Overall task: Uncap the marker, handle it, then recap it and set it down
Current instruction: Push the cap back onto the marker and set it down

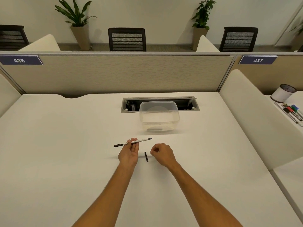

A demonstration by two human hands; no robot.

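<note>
A thin white marker [142, 140] with a black cap on its left end lies across the fingertips of my left hand [129, 153], palm up, a little above the white desk [65, 145]. Its right end is dark grey and bare. A small black cap [146, 156] lies on the desk between my two hands. My right hand [162, 154] hovers just right of that cap, fingers curled in with thumb and forefinger pinched together, and nothing visible in them.
A clear plastic tub [159, 117] stands behind the hands, in front of an open cable tray [159, 104]. On the neighbouring desk at the right are several markers [292, 112] and a white cup [282, 93]. A beige partition [114, 72] closes the far edge.
</note>
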